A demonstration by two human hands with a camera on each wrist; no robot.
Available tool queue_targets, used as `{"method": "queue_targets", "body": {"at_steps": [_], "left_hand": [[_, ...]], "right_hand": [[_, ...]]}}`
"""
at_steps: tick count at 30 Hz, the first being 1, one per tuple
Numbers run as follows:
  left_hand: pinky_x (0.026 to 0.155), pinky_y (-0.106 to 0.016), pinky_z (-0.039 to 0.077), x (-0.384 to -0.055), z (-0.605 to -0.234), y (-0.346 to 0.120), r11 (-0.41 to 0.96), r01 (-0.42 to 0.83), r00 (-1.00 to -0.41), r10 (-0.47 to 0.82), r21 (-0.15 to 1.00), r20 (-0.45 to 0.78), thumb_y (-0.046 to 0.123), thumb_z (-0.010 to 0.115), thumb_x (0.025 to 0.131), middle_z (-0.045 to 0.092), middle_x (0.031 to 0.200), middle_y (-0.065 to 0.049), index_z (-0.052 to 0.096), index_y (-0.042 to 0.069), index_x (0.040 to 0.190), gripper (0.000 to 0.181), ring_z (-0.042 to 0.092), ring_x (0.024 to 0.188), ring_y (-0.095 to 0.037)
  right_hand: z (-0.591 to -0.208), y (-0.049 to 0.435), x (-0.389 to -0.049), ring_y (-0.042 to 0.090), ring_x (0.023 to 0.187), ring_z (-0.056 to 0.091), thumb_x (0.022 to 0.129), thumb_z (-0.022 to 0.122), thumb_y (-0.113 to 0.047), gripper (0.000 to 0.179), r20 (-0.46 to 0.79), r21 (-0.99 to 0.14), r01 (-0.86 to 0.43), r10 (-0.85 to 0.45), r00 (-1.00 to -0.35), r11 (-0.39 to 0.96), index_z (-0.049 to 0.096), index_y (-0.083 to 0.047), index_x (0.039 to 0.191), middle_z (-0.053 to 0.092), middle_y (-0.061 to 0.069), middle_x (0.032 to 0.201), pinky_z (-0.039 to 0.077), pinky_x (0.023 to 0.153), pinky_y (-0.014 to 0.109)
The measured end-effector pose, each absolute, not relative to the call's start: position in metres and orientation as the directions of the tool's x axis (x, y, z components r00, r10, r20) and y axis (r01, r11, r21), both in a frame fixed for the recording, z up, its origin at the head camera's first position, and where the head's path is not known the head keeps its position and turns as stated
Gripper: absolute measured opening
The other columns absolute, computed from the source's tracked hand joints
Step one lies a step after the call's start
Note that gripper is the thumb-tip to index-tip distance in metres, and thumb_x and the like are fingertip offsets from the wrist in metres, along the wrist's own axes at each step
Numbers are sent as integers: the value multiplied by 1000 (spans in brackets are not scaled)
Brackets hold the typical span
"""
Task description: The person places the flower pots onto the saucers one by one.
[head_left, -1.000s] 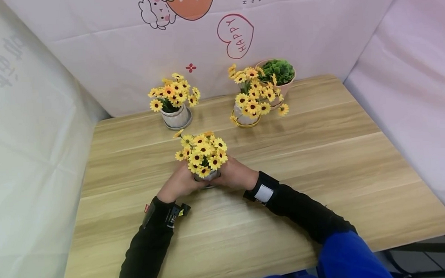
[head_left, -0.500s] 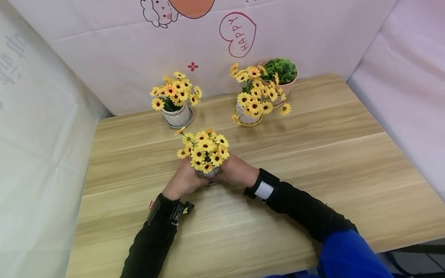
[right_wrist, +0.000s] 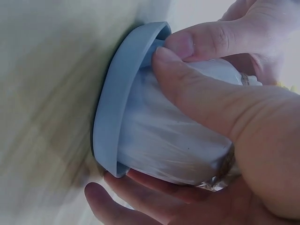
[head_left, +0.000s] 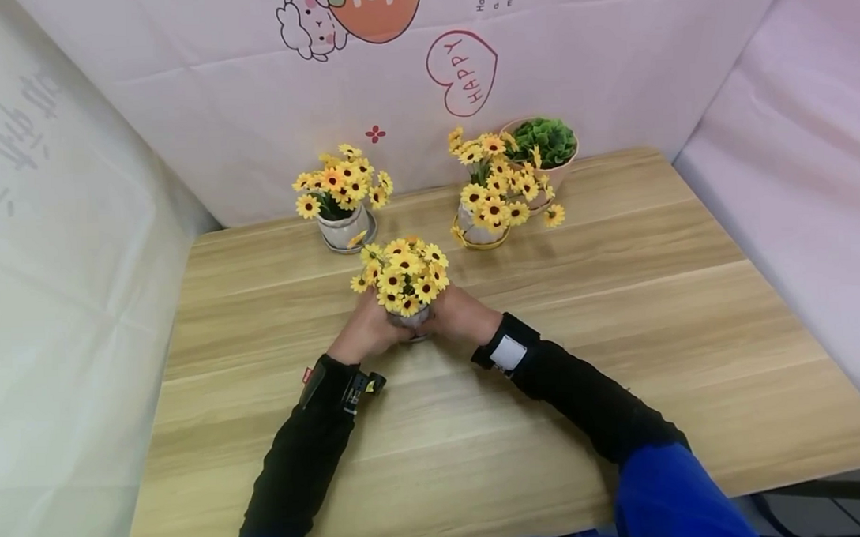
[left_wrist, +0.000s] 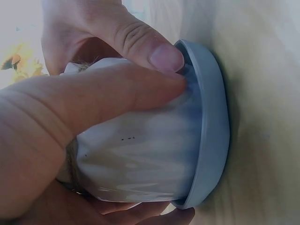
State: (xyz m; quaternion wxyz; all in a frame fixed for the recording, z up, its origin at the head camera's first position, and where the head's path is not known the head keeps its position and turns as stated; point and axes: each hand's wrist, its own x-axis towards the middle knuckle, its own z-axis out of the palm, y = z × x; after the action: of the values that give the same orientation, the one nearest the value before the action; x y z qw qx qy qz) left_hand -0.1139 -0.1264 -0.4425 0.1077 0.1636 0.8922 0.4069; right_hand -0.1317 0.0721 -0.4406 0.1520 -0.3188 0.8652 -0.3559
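Both hands hold a white ceramic flowerpot point(head_left: 409, 317) of yellow daisies point(head_left: 406, 274) from opposite sides, near the middle of the table. My left hand point(head_left: 370, 327) wraps its left side, and my right hand point(head_left: 463, 310) its right. In the left wrist view the two thumbs meet on the near face of the pot point(left_wrist: 140, 159), low down by the blue-grey saucer point(left_wrist: 214, 126). Fingers curl round the far side in the right wrist view, some against the rim of the saucer point(right_wrist: 110, 112). Twine circles the pot's neck. The saucer's underside is close to the wooden tabletop; contact is unclear.
Another pot of yellow daisies point(head_left: 345, 227) on a grey saucer stands behind, to the left. Behind to the right are a daisy pot point(head_left: 481, 227) on a yellow saucer and a pink pot point(head_left: 559, 174) of green leaves. A printed cloth point(head_left: 218, 118) hangs along the table's back edge.
Both hands and the held flowerpot have moved forward, away from the body, and slightly right. Its flowers now overlap the left rear pot's saucer in the head view. The grip looks the same.
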Motion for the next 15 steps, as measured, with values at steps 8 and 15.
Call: {"method": "queue_targets", "body": {"at_steps": [8,15], "left_hand": [[132,-49,26,-134,-444,-117,648,205,-928,366,733,-63,-1,95,66,54,154,-16,49,5,152,98,45,149,-35],[131,-50,27,-147,-444,-109,660,204,-935,350,723,-55,0,95,65,56,153,-16,51,5,150,96,46,147,-34]], "right_hand": [[-439,74,-146,41,155,38,81,85,0,89,-62,-651,-443,-624,-779,617,40,7,157,45,26,162,25,134,49],[-438,76,-159,40,153,41,79,86,3,88,-87,-637,-416,-596,-798,649,42,6,155,47,26,160,27,133,48]]}}
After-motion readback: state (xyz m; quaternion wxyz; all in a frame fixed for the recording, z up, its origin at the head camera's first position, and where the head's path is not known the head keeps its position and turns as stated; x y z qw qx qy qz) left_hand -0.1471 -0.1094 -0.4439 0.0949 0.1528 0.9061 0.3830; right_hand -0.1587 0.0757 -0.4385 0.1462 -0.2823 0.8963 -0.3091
